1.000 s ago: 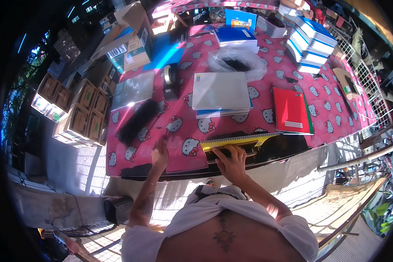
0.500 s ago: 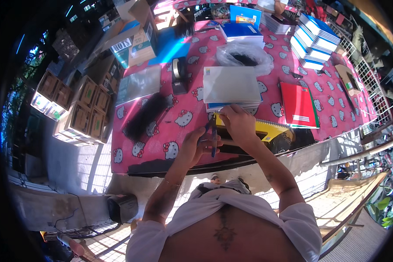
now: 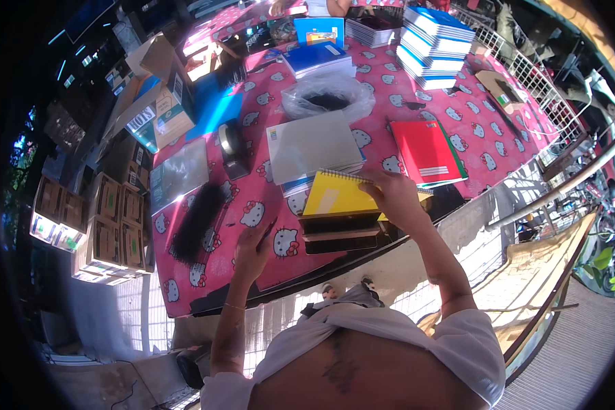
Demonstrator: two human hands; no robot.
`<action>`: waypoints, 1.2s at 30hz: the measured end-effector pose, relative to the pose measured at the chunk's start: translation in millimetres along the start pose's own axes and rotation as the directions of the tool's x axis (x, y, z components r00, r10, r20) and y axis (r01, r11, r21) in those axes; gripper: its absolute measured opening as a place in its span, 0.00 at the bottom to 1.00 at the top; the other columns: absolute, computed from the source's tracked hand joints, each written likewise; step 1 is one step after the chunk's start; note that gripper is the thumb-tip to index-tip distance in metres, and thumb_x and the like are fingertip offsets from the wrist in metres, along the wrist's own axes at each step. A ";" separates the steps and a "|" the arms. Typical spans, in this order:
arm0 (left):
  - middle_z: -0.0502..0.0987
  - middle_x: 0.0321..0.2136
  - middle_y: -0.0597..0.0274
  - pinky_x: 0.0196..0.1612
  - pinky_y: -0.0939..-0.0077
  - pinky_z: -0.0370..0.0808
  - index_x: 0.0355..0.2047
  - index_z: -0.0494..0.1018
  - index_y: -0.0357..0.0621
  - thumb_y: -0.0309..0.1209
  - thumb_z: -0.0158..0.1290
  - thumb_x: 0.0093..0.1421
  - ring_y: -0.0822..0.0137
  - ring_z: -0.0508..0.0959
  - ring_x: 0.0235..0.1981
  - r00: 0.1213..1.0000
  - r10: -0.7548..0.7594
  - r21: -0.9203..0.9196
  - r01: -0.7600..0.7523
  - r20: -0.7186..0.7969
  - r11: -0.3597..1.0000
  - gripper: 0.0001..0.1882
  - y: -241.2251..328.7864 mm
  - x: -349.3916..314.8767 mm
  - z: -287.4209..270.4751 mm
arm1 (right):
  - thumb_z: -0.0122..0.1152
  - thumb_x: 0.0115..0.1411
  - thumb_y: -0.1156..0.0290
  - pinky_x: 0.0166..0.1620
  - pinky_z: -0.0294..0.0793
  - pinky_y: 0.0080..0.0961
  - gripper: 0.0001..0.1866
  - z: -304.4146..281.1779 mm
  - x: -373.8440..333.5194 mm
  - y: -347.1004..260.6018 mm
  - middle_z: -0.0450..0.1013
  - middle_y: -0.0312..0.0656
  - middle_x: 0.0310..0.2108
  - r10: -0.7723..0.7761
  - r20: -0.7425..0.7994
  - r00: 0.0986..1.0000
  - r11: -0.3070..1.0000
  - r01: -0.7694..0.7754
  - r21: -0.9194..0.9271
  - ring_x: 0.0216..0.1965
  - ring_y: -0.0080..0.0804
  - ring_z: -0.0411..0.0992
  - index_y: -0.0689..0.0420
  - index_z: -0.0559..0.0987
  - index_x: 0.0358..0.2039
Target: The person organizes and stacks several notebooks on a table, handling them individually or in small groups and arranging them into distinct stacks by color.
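Wire loops ran along the top edge of the flat yellow notebook in your head view. That notebook lay near the front edge of the table, on the pink cloth with white cat faces. Half a second before, you mostly saw a thin yellow strip of it; now its wide cover faced up, a bit tilted.

Your right hand had moved too. It had been by the left end of the wire, and now it pinched the top right corner. Your left hand had pulled away to the left, with its fingers curled around a slim dark tool. You could not see much of that tool. It had been close to the wire, and now it was well apart. To me, that meant only your right hand was handling the notebook.

Just behind it sat the pile of pale gray notebooks. I could not tell if they touched. The shiny red notebook lay off to the right, with no hand on it.
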State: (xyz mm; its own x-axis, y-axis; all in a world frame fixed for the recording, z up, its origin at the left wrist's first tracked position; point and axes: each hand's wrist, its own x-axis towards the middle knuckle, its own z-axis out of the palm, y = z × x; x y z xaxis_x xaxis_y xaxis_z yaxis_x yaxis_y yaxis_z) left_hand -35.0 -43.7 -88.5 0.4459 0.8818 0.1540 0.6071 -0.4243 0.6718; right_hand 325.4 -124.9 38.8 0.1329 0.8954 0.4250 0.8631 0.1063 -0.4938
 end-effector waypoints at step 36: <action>0.82 0.34 0.52 0.38 0.62 0.77 0.43 0.80 0.45 0.34 0.56 0.63 0.50 0.82 0.34 0.933 0.361 0.091 -0.359 -0.007 0.929 0.10 58.0 221.6 88.7 | 0.67 0.54 0.64 0.53 0.72 0.39 0.30 147.8 24.1 164.4 0.68 0.52 0.50 0.384 0.032 0.923 0.862 -0.371 0.346 0.50 0.50 0.71 0.56 0.73 0.58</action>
State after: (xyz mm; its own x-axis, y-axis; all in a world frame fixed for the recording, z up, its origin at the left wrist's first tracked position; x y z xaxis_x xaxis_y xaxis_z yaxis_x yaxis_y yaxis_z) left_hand 157.4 108.9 -79.7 0.6305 0.6706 0.3908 0.4641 -0.7293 0.5027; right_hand 398.4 -21.9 -144.2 0.4385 0.8810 0.1778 0.5258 -0.0911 -0.8457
